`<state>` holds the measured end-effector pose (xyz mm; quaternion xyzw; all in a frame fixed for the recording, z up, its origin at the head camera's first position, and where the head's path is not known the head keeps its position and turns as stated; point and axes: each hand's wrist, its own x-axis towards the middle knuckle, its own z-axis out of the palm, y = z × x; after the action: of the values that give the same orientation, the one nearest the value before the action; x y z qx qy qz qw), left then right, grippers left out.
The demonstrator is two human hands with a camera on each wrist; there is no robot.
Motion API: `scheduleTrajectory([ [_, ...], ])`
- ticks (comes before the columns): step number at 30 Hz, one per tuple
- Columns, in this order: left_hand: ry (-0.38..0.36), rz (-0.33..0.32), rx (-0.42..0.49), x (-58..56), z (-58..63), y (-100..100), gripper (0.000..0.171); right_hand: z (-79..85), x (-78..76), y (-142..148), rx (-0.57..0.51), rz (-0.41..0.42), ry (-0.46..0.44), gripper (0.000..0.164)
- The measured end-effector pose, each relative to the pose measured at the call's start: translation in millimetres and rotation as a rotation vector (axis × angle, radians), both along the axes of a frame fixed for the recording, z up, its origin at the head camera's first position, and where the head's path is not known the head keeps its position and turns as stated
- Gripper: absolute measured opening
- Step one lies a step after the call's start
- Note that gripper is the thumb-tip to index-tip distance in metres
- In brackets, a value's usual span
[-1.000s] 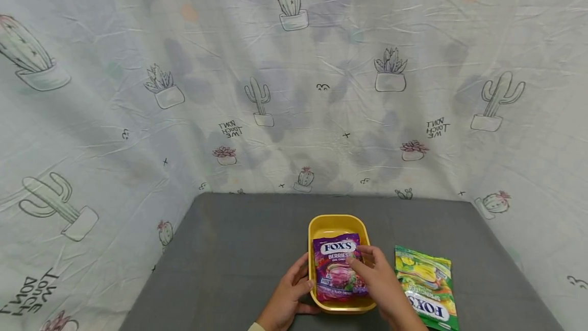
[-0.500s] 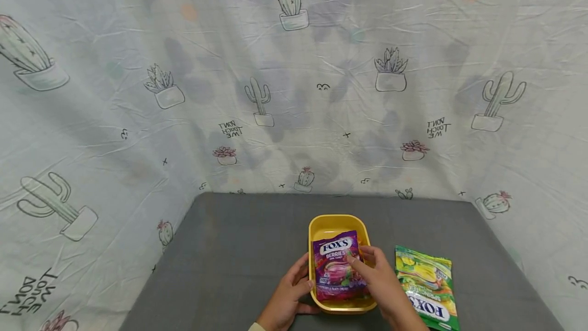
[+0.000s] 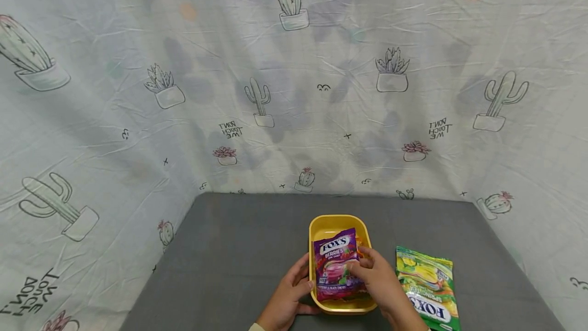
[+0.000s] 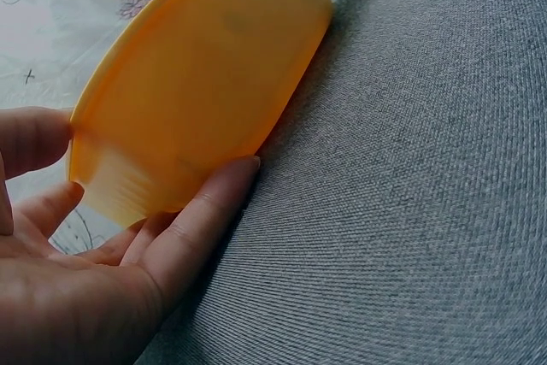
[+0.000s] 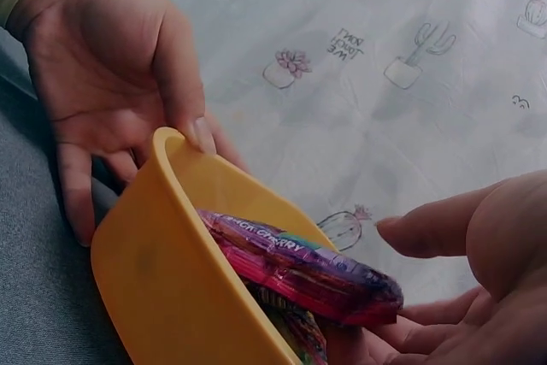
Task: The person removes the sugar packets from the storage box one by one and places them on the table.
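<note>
A yellow plastic box (image 3: pixel 329 222) stands on the table, its near left side held by my left hand (image 3: pixel 287 292). In the left wrist view, the fingers (image 4: pixel 201 220) of that hand spread along the box's outer wall. A purple Fox's Berries candy bag (image 3: pixel 334 257) lies tilted inside the box, its right side raised. My right hand (image 3: pixel 378 280) reaches over the box's right rim, with its fingers at the bag's raised edge. In the right wrist view, its thumb (image 5: pixel 436 228) is apart from the bag. Beneath the purple bag shows another colourful wrapper (image 5: pixel 299 331), mostly hidden.
To the right of the box lies a green and yellow Fox's Spring Tea candy bag (image 3: pixel 429 287), partly behind the right forearm. The grey table (image 3: pixel 239 249) is bordered by a white cloth (image 3: pixel 294 132) printed with cacti.
The purple bag has turned and tilted, its right side rising and uncovering some of the wrapper beneath. My right thumb has drawn back a little. Left hand and box have stayed in place.
</note>
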<state>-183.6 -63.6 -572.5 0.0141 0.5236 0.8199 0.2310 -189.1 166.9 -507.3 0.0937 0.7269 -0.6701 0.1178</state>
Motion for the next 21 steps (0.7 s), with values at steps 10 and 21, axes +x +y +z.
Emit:
scheduleTrajectory([
  [10, -0.002, -0.005, 0.012, 0.3, -0.7, -0.9, 0.063, -4.8, 2.1, -3.2, -0.045, 0.045, 0.045, 0.065],
  [21, -0.016, 0.0, -0.001, -0.3, 2.4, -1.1, 0.063, -5.7, 2.1, -4.7, -0.065, 0.065, 0.041, 0.064],
])
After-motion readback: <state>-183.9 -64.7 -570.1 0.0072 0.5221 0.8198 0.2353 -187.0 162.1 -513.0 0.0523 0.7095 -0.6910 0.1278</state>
